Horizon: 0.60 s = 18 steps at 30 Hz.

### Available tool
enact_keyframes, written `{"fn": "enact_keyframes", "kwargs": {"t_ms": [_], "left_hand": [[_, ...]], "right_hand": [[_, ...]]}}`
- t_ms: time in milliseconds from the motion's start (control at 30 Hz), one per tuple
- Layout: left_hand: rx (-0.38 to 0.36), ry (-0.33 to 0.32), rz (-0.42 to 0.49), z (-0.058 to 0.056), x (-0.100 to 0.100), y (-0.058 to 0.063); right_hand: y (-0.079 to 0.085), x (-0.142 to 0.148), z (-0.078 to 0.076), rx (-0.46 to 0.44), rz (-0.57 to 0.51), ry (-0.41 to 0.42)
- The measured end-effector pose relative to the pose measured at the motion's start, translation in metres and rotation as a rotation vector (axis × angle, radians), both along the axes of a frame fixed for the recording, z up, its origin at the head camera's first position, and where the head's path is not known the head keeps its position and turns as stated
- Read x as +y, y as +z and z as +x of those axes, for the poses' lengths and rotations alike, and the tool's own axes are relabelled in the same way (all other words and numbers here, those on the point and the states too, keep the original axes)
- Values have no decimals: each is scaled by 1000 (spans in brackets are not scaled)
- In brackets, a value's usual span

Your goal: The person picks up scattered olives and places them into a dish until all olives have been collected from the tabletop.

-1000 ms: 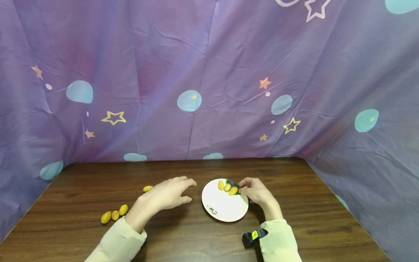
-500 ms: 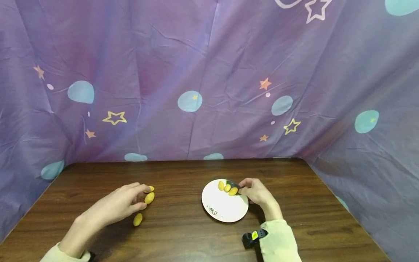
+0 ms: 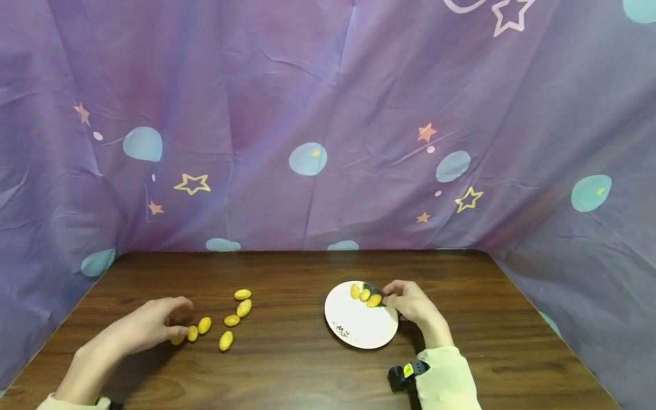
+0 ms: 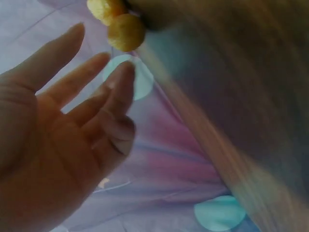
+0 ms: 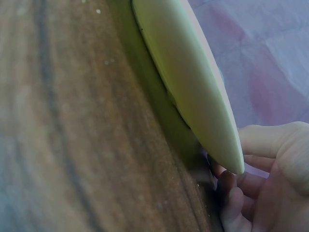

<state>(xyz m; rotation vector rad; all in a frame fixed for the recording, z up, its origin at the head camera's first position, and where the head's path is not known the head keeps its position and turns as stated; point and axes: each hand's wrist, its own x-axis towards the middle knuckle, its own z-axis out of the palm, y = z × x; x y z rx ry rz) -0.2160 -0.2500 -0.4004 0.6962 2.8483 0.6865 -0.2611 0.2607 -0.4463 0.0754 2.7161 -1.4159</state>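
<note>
A round white plate [image 3: 359,324] with a small dark leaf print lies on the table. Three small yellow oval fruits [image 3: 364,295] rest on its far side. My right hand [image 3: 410,304] grips the plate's right rim, thumb on top and fingers underneath, as the right wrist view shows. Over on the left, my left hand [image 3: 135,326] hovers with fingers parted beside a row of yellow fruits [image 3: 192,333], one partly hidden by the thumb. In the left wrist view nothing is between its fingers, and two fruits [image 4: 126,33] appear beyond the fingertips.
Several more yellow fruits [image 3: 232,320] are scattered between the left hand and the plate. The dark wooden table [image 3: 287,370] ends at a purple cloth backdrop [image 3: 266,199] with stars and blue spots. A black strap with a camera [image 3: 405,373] is on the right wrist.
My left hand has moved left from near the plate, past the loose fruits, to the leftmost row. The right hand keeps its grip on the plate. The head view has shifted slightly.
</note>
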Motion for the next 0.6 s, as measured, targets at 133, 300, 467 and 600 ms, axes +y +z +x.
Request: {"fn": "enact_keyframes", "kwargs": {"t_ms": [133,300,467,600], "left_hand": [[-65,-4,-6,1,-2,-6],[-64,6,-15,1,-2,-10],[-99,27,-26,2,-1,-9],[-109,28,-36,3,-2,-9]], "right_hand": [[1,1,1,-13,-11,8],[3,0,-1,-8,-8,0],[3,0,-2,-3,-9,5],[1,-1,0,-7,-6,5]]}}
